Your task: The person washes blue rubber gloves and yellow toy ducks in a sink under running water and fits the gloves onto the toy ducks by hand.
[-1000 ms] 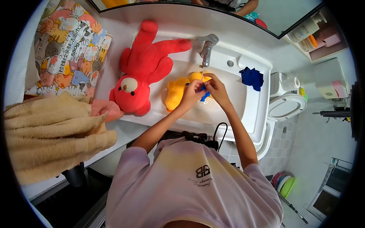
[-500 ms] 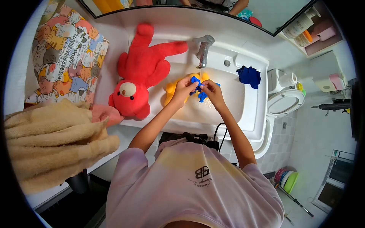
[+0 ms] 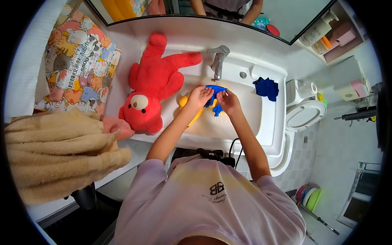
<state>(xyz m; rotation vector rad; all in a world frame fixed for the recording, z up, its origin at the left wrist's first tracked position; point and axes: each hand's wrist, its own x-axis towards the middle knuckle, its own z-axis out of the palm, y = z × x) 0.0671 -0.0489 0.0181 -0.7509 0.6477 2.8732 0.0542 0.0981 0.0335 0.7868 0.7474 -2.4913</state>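
My left hand [image 3: 198, 97] and my right hand [image 3: 229, 102] each pinch an edge of a small wet-looking blue cloth [image 3: 216, 88] under the faucet [image 3: 219, 63]. Its upper edge is stretched between my fingers, while the lower part hangs down into the white sink [image 3: 252, 110]. Below my hands lies a yellow object [image 3: 183, 101], partly covered by my left hand and the cloth; its kind I cannot make out. Another darker blue cloth [image 3: 266, 88] sits crumpled on the sink's right ledge.
A red teddy bear [image 3: 157, 77] lies at the sink's left side. Farther left are a cat-patterned package [image 3: 81, 61] and a tan towel [image 3: 65, 151]. A mirror [image 3: 183, 12] runs along the back. A toilet [image 3: 306, 114] stands to the right.
My hands have spread slightly apart, and the bunched blue cloth is now pulled out flatter between them. The view has shifted a little.
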